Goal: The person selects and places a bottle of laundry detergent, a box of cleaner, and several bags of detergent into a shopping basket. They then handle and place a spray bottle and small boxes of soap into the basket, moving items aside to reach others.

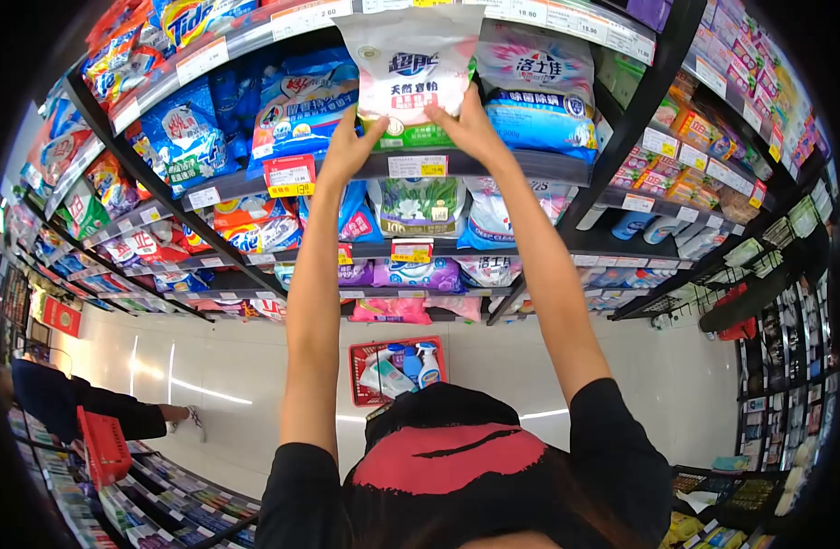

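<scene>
Both of my arms reach up to a shelf, where a white and green bag of washing powder stands upright at the shelf's front edge. My left hand grips its lower left side, thumb on the front. At the lower right side my right hand grips the same bag, thumb also on the front. A blue bag sits to the left of it, and a white and blue bag to the right. Below the bag, a price tag is fixed to the shelf edge.
A red basket holding bottles and packs stands on the floor below my arms. Shelves of bagged detergent curve around both sides. At the left, another person stands beside a red basket.
</scene>
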The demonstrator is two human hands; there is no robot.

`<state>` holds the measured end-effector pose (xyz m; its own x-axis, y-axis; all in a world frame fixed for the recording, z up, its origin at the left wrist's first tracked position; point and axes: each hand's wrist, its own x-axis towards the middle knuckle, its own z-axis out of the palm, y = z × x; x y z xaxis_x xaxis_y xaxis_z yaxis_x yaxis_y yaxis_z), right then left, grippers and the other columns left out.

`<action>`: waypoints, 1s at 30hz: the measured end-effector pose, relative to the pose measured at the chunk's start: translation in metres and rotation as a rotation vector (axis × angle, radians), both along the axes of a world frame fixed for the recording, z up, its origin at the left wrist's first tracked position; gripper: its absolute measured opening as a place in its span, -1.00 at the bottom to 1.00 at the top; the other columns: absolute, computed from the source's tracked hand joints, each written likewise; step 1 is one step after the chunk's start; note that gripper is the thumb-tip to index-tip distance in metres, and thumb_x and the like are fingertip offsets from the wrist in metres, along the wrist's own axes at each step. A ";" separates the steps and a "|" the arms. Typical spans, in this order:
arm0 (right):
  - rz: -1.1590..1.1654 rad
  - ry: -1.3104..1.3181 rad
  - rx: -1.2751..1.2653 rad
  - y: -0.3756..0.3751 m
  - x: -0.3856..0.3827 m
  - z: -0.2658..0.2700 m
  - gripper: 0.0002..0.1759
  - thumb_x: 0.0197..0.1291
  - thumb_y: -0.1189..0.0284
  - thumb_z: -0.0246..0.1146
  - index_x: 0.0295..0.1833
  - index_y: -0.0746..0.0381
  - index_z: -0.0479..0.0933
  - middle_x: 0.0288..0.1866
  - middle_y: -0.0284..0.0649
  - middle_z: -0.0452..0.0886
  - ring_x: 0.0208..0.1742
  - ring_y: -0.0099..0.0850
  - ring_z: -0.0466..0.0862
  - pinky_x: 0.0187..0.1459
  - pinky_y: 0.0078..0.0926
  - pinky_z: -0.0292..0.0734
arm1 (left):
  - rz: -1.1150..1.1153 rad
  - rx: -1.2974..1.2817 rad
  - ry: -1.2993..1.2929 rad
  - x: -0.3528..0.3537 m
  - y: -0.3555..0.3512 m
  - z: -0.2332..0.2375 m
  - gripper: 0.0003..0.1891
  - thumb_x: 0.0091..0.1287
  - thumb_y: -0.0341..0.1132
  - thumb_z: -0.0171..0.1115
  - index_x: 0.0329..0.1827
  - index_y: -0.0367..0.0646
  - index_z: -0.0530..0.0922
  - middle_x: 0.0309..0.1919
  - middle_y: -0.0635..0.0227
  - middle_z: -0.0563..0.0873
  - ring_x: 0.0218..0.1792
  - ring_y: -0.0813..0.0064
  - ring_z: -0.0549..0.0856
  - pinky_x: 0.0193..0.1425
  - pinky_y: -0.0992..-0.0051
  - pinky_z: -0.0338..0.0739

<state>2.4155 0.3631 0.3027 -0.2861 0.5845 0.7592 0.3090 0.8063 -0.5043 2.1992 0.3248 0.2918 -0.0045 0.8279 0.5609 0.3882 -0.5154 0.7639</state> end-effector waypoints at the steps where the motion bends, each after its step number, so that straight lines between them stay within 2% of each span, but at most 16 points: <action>1: 0.001 0.090 -0.040 -0.001 -0.002 -0.010 -0.24 0.19 0.28 0.25 0.31 0.44 0.03 0.24 0.07 0.23 0.29 -0.20 0.27 0.31 -0.33 0.12 | 0.034 0.025 0.030 0.000 0.000 -0.004 -0.42 0.25 -0.09 0.25 0.19 -0.31 0.37 0.01 0.14 0.59 0.01 0.43 0.54 0.13 0.46 0.36; 3: -0.033 0.251 0.020 -0.002 -0.012 -0.026 -0.21 0.17 0.20 0.24 0.31 0.45 0.05 0.21 0.20 0.25 0.27 0.03 0.26 0.28 -0.19 0.13 | -0.043 -0.044 -0.062 0.005 -0.009 0.003 -0.40 0.26 -0.08 0.24 0.23 -0.31 0.34 0.02 0.14 0.57 0.04 0.43 0.53 0.14 0.45 0.36; 6: -0.093 0.193 0.027 -0.004 -0.012 -0.024 -0.17 0.21 0.13 0.20 0.34 0.44 -0.01 0.23 0.22 0.22 0.29 0.05 0.22 0.29 -0.15 0.10 | -0.054 0.020 -0.101 0.007 -0.003 -0.006 -0.37 0.26 -0.10 0.25 0.28 -0.30 0.27 0.06 0.11 0.54 0.09 0.40 0.50 0.16 0.43 0.36; 9: -0.069 0.196 0.022 -0.007 -0.010 -0.022 -0.16 0.21 0.09 0.19 0.33 0.45 0.00 0.23 0.22 0.23 0.30 0.05 0.22 0.30 -0.13 0.08 | -0.084 -0.036 -0.179 0.006 -0.002 -0.004 -0.32 0.20 -0.20 0.31 0.29 -0.31 0.22 0.11 0.07 0.50 0.13 0.35 0.48 0.15 0.43 0.38; 12: -0.069 0.188 0.028 -0.007 -0.010 -0.021 -0.16 0.20 0.08 0.19 0.33 0.46 0.01 0.22 0.22 0.25 0.30 0.05 0.22 0.29 -0.13 0.09 | 0.028 0.064 -0.166 0.011 -0.012 0.027 -0.28 0.14 -0.19 0.36 0.28 -0.31 0.20 0.12 0.05 0.48 0.10 0.32 0.50 0.12 0.41 0.41; 15: -0.066 0.200 0.038 -0.007 -0.010 -0.021 -0.16 0.20 0.10 0.19 0.33 0.47 0.02 0.21 0.22 0.27 0.30 0.05 0.22 0.29 -0.13 0.10 | 0.112 0.331 -0.182 0.026 0.000 0.068 -0.26 0.05 -0.11 0.42 0.21 -0.30 0.30 0.06 0.02 0.54 0.01 0.32 0.57 0.05 0.41 0.46; 18: -0.064 0.199 0.040 -0.010 -0.009 -0.019 -0.17 0.19 0.13 0.20 0.32 0.48 0.02 0.20 0.22 0.28 0.29 0.05 0.23 0.29 -0.14 0.10 | 0.255 0.230 -0.197 0.044 0.017 0.100 -0.34 -0.02 -0.01 0.45 0.02 -0.33 0.49 -0.13 0.02 0.65 -0.15 0.34 0.65 -0.06 0.42 0.50; 21: -0.065 0.202 0.024 -0.011 -0.009 -0.020 -0.17 0.19 0.15 0.21 0.32 0.49 0.01 0.21 0.23 0.27 0.28 0.06 0.23 0.29 -0.14 0.09 | 0.361 0.189 -0.300 0.041 0.054 0.100 -0.42 -0.07 0.05 0.46 -0.23 -0.36 0.61 -0.33 0.06 0.71 -0.27 0.32 0.68 -0.12 0.41 0.51; 22: -0.074 0.194 0.030 -0.009 -0.009 -0.021 -0.17 0.18 0.15 0.21 0.32 0.49 0.01 0.21 0.23 0.27 0.28 0.06 0.23 0.29 -0.13 0.09 | 0.366 0.162 -0.353 0.041 0.054 0.100 -0.47 -0.04 0.01 0.46 -0.33 -0.38 0.63 -0.40 0.11 0.71 -0.34 0.38 0.68 -0.17 0.43 0.51; 25: -0.091 0.179 0.064 -0.001 -0.008 -0.024 -0.16 0.18 0.14 0.21 0.32 0.49 0.01 0.21 0.23 0.25 0.26 0.06 0.23 0.28 -0.13 0.08 | 0.252 0.111 -0.476 0.033 0.060 0.095 -0.52 -0.01 -0.06 0.46 -0.32 -0.39 0.61 -0.40 0.13 0.71 -0.39 0.47 0.65 -0.24 0.50 0.50; 26: -0.094 0.179 0.081 0.001 -0.008 -0.026 -0.15 0.18 0.14 0.21 0.32 0.49 0.01 0.21 0.23 0.25 0.26 0.06 0.23 0.28 -0.12 0.08 | 0.224 0.177 -0.576 0.035 0.064 0.092 -0.57 0.01 -0.13 0.46 -0.35 -0.40 0.58 -0.46 0.20 0.69 -0.46 0.55 0.59 -0.32 0.56 0.47; 27: -0.094 0.175 0.091 0.002 -0.008 -0.029 -0.15 0.18 0.13 0.21 0.33 0.49 0.00 0.21 0.23 0.25 0.25 0.06 0.23 0.28 -0.12 0.08 | 0.274 0.205 -0.520 0.028 0.070 0.090 -0.58 0.00 -0.16 0.47 -0.36 -0.39 0.57 -0.50 0.25 0.66 -0.50 0.57 0.55 -0.36 0.56 0.45; 29: -0.087 0.163 0.095 0.005 -0.008 -0.031 -0.12 0.17 0.10 0.22 0.34 0.47 -0.02 0.21 0.22 0.24 0.26 0.06 0.21 0.31 -0.12 0.03 | 0.234 0.291 -0.521 0.026 0.056 0.096 -0.57 -0.03 -0.16 0.48 -0.35 -0.40 0.56 -0.51 0.27 0.65 -0.52 0.59 0.52 -0.39 0.56 0.43; 30: -0.115 0.164 0.150 0.009 -0.008 -0.031 -0.24 0.19 0.16 0.21 0.28 0.45 0.09 0.19 0.17 0.27 0.24 0.00 0.25 0.29 -0.18 0.09 | 0.244 0.213 -0.441 0.025 0.044 0.099 -0.63 0.06 -0.18 0.42 -0.29 -0.36 0.57 -0.44 0.30 0.66 -0.45 0.60 0.56 -0.34 0.58 0.45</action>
<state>2.4075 0.3719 0.2718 -0.0898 0.4839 0.8705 0.3273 0.8398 -0.4331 2.2242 0.3691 0.3912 -0.4554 0.6412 0.6176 0.1823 -0.6118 0.7697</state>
